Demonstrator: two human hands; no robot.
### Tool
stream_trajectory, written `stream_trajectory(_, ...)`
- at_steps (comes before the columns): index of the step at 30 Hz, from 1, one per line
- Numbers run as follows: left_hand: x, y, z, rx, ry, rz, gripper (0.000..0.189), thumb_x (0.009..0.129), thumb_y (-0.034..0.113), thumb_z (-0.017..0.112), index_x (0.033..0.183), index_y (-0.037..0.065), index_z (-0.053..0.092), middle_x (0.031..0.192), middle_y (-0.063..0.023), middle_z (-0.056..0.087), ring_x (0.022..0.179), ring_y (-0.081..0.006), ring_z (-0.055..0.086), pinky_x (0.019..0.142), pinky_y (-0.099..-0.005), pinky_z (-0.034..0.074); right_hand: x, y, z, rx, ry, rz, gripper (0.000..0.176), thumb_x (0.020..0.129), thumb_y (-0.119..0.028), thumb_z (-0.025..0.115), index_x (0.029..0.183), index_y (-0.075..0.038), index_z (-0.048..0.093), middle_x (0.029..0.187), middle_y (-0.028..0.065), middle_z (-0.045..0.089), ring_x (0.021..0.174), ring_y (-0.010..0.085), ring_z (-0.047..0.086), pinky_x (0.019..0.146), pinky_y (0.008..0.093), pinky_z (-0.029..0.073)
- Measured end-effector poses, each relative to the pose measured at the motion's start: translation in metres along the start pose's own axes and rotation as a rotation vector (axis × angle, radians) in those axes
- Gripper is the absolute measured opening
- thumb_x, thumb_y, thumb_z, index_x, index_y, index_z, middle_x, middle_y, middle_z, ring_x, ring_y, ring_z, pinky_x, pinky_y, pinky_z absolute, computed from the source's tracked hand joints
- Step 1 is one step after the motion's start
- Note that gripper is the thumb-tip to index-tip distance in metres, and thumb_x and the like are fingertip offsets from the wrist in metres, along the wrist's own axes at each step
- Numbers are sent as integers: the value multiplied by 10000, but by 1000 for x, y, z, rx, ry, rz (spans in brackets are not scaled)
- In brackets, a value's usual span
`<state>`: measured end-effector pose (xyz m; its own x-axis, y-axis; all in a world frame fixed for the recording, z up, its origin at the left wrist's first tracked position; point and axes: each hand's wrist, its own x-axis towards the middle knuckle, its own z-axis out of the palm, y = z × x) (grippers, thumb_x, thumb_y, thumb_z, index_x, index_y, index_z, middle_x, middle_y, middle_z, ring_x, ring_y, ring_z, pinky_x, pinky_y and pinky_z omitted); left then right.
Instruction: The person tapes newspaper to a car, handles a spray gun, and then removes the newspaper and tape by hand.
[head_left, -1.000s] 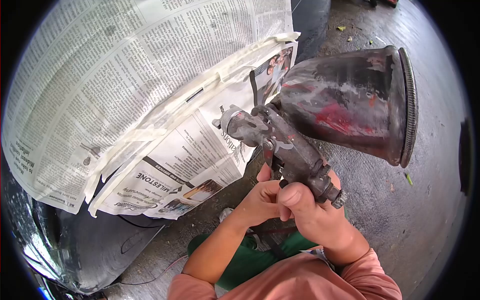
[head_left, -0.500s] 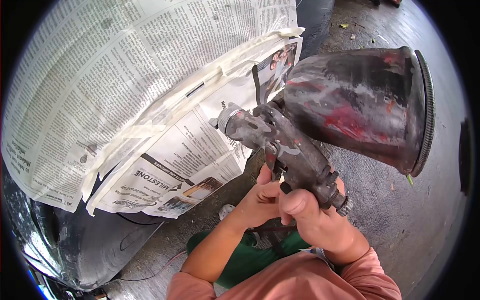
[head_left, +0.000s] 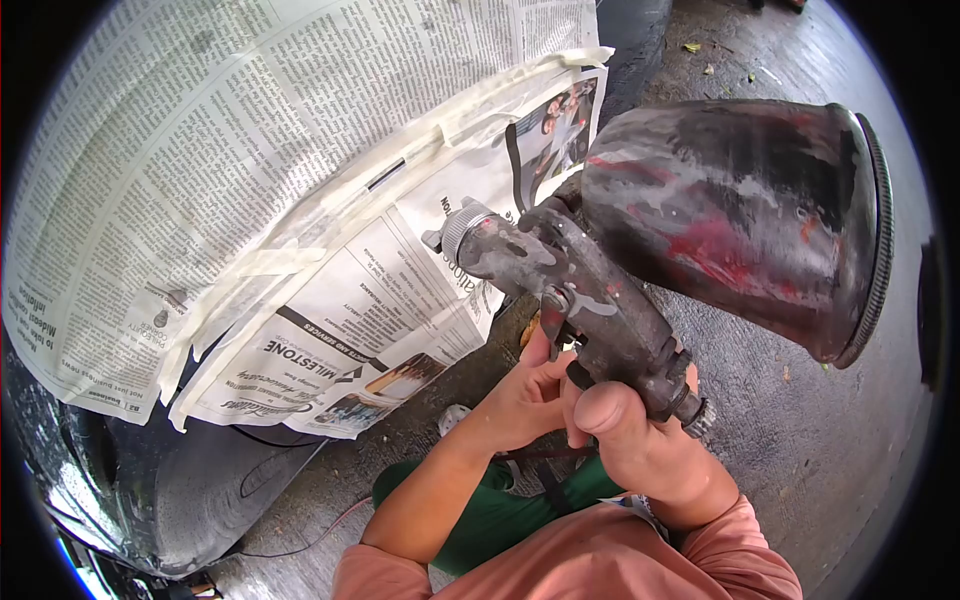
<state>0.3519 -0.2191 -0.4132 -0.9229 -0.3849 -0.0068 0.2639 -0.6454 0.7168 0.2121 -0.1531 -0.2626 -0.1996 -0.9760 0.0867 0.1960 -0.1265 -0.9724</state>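
A gravity-feed spray gun (head_left: pixel 600 295) is tilted in front of me, its metal body stained with grey, black and red paint. Its big cup (head_left: pixel 730 220) juts out to the right, and the nozzle end points left at the papered panel. My right hand (head_left: pixel 650 450) is wrapped around the gun near its rear knob, thumb on top. Below the gun body, my left hand (head_left: pixel 525 405) is closed against the handle and trigger area. Some of its fingers are hidden behind the gun. A thin dark hook (head_left: pixel 515 165) stands up beside the cup.
Newspaper sheets (head_left: pixel 330 110) fixed with masking tape (head_left: pixel 275 262) cover a curved panel at left. Shiny dark bodywork (head_left: pixel 90 480) shows beneath them. A thin cable (head_left: pixel 300 550) lies on the concrete floor (head_left: pixel 780 440). Someone's feet (head_left: pixel 790 5) show at the top edge.
The spray gun and its cup have shifted slightly right and down in view. Both hands keep nearly the same hold, and the newspaper has barely moved.
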Motion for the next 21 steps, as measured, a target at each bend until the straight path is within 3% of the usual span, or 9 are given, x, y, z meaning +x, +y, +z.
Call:
stream_trajectory(2, 1, 2, 5, -50, 44, -1, 990, 946, -24, 695, 1643, 298, 70, 1079, -46, 690, 795, -135, 703, 744, -283, 562, -1, -3, -2, -18, -20, 28, 642, 866, -294, 861, 1282, 83, 550, 908, 85, 697, 800, 115, 651, 741, 264, 517)
stream_trajectory(4, 5, 4, 7, 15, 102, -44, 1163, 940, -56, 676, 1633, 368, -157, 1301, -63, 633, 796, -148, 711, 728, -291, 576, -3, -3, -2, 1, -20, 42, 646, 856, -296, 869, 1275, 82, 555, 911, 82, 697, 810, 126, 650, 754, 270, 515)
stream_trajectory(7, 3, -2, 1, -5, 46, -39, 1140, 918, -104, 655, 1648, 353, -92, 1512, -66, 464, 832, -150, 714, 718, -291, 589, -5, -1, 0, 62, -5, 58, 633, 846, -297, 878, 1253, 77, 571, 924, 78, 696, 827, 138, 650, 766, 277, 515)
stream_trajectory(13, 0, -12, 1, -78, 118, -68, 1182, 888, -143, 647, 1643, 367, -106, 1510, -72, 446, 805, -145, 701, 722, -284, 595, -4, -5, 1, 58, 3, 83, 639, 829, -311, 888, 1245, 67, 585, 944, 86, 690, 838, 142, 644, 775, 286, 515)
stream_trajectory(16, 4, -18, -2, -98, 158, -37, 1154, 917, -106, 658, 1643, 358, -109, 1400, -75, 545, 761, -154, 701, 699, -298, 589, -3, -1, -2, 2, -18, 61, 652, 833, -310, 885, 1263, 68, 574, 960, 90, 685, 828, 143, 640, 768, 288, 515)
stream_trajectory(21, 10, 3, 5, 171, 68, -132, 1058, 970, -19, 669, 1654, 307, -69, 1147, -60, 665, 695, -134, 683, 694, -314, 578, -6, 1, -5, 23, 28, 60, 628, 853, -289, 868, 1264, 79, 566, 995, 106, 681, 829, 154, 641, 769, 294, 518)
